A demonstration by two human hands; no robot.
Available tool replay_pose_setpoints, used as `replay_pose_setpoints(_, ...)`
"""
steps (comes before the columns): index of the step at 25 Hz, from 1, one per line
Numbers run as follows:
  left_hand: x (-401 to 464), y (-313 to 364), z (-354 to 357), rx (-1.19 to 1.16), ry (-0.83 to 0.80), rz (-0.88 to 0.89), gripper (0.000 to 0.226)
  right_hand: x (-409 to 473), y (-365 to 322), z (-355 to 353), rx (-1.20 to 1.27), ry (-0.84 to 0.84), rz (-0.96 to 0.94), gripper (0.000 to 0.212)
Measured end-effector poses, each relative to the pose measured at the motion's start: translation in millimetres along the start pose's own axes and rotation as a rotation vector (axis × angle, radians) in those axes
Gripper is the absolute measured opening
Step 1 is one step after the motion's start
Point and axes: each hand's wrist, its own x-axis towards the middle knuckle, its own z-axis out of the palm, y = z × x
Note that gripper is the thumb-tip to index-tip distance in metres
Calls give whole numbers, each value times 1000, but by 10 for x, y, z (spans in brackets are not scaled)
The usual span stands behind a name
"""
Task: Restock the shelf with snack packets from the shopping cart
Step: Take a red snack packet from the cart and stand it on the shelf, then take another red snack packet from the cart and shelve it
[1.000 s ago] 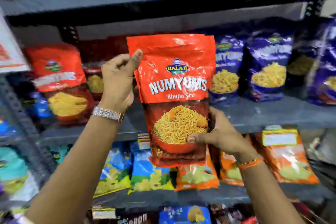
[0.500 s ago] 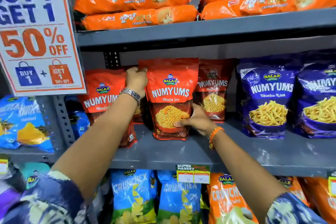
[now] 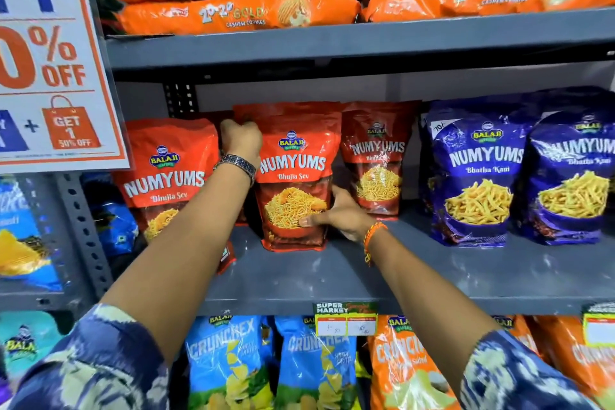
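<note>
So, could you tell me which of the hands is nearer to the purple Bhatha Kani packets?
Right. The right hand grips the held red packet low on the side facing the purple packets; the left hand holds its far top corner.

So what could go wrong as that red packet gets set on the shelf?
The red Bhujia Sev packet stands upright only between the left hand at its top corner and the right hand low on its side; let go, it might tip forward. The left forearm presses against the neighbouring red packet near the shelf edge, so pulling back could drag it off.
</note>
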Motion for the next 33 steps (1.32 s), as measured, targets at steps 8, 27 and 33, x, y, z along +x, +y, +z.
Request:
replay_pose_setpoints(8, -749, 390, -5, 232, -110, -70, 106, -644, -142, -406, -178, 123, -82, 70)
replay_pose_setpoints(27, -6123, -1855, 1649, 202, -1353, 233, 91, -6280, 1523, -2673, 115, 1473, 219, 16)
replay_pose_setpoints(33, -7064, -2920, 1514, 663, -1748, -307, 114, -6691, 2366, -2524, 112, 1288, 689, 94)
